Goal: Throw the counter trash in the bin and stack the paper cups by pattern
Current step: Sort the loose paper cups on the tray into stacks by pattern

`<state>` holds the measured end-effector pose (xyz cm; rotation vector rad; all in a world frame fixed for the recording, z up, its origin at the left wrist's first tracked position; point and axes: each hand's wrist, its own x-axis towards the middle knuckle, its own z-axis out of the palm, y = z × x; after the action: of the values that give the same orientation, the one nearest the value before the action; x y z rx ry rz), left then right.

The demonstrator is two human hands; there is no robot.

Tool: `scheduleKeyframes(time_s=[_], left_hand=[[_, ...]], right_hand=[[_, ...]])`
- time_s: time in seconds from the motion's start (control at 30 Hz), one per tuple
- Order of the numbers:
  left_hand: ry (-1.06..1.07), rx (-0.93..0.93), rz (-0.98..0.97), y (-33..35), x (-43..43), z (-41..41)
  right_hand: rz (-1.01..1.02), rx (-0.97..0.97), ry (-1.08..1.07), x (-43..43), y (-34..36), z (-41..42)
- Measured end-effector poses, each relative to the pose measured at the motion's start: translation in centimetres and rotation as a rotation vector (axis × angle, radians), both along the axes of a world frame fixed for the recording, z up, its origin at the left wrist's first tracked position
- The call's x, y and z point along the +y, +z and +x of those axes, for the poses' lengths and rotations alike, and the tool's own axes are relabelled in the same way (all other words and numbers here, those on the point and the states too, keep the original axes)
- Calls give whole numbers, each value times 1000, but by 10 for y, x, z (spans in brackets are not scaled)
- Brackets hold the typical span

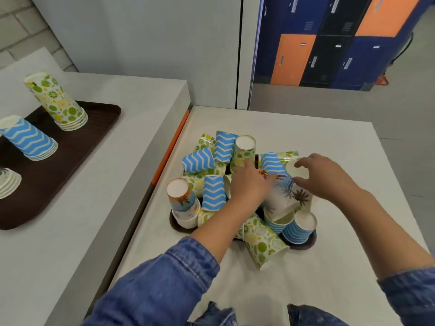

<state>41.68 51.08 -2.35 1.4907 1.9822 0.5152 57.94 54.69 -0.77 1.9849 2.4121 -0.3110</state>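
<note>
A heap of paper cups point(213, 192) in blue chevron, lime and palm patterns lies on a small dark tray point(303, 244) on the white table. My left hand point(248, 184) reaches into the heap and grips a palm-pattern cup point(290, 198) lying on its side. My right hand point(322, 176) curls thumb and forefinger round the white base of another cup point(294, 171), whose pattern I cannot make out. On the left counter a brown tray point(70, 161) carries a lime stack point(58, 102), a chevron stack point(28, 138) and a third stack point(8, 184) at the frame edge.
The white table point(341, 142) stands lower than the grey counter point(131, 114), with an orange strip point(171, 147) on the counter's side between them. A lime cup point(263, 245) hangs over the small tray's near rim. Lockers stand beyond the wall panel. No bin in view.
</note>
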Motion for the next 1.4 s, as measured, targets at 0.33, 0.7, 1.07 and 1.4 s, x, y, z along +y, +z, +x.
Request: scheduleKeyframes(time_s=[0.33, 0.7, 1.07, 1.4], left_hand=[[-72, 489, -162, -22, 39, 32], [9, 315, -130, -7, 40, 31], [376, 121, 562, 82, -36, -114], [370, -47, 546, -6, -64, -151]], right_hand=[[-255, -150, 65, 11, -15, 7], [-301, -171, 100, 20, -22, 6], [-324, -166, 156, 15, 25, -7], [-293, 451, 154, 1, 68, -48]])
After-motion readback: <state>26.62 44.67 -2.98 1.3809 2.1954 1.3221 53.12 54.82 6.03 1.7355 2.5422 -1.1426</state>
